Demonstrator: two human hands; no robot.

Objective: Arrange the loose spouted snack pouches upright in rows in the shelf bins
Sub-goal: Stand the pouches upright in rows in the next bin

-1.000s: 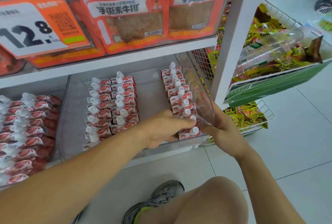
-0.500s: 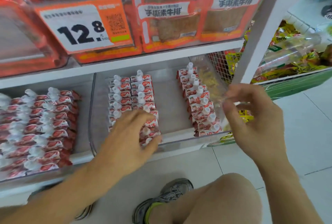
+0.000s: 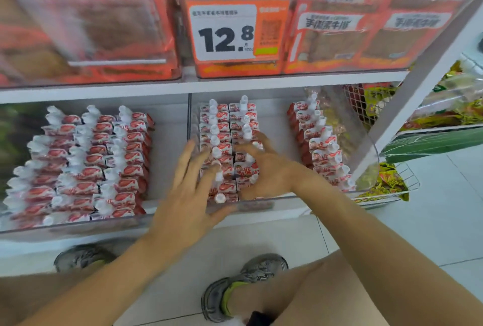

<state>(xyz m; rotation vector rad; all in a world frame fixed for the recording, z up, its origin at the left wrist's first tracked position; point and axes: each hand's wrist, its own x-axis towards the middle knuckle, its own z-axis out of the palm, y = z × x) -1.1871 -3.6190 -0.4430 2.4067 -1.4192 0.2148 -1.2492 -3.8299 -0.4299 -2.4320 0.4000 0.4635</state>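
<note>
Pouches [image 3: 227,153] stand in 2 tight rows at the left of the right bin [image 3: 261,207], w/ a 3rd row [image 3: 321,148] along its right wall; white caps up, red-white bodies. They look light, soft-sided and slick, so prob. easy to topple domino-style; caps look like the only stiff part. Best hold, I'd say: flat palms on both flanks of a row, or pinch a single one just under the cap.

Left hand [image 3: 190,195]: fingers spread and straight, resting against the left row's front, thumb near the bin's front lip. Right hand [image 3: 264,169]: fingers loosely bent over the right row, pressing on it; can't tell if it pinches any pouch.

Room: bare strip between the 2 rows and the 3rd row. Shelf edge [image 3: 183,88] sits low above the caps. Left bin [image 3: 78,226] holds 3 rows.
</note>
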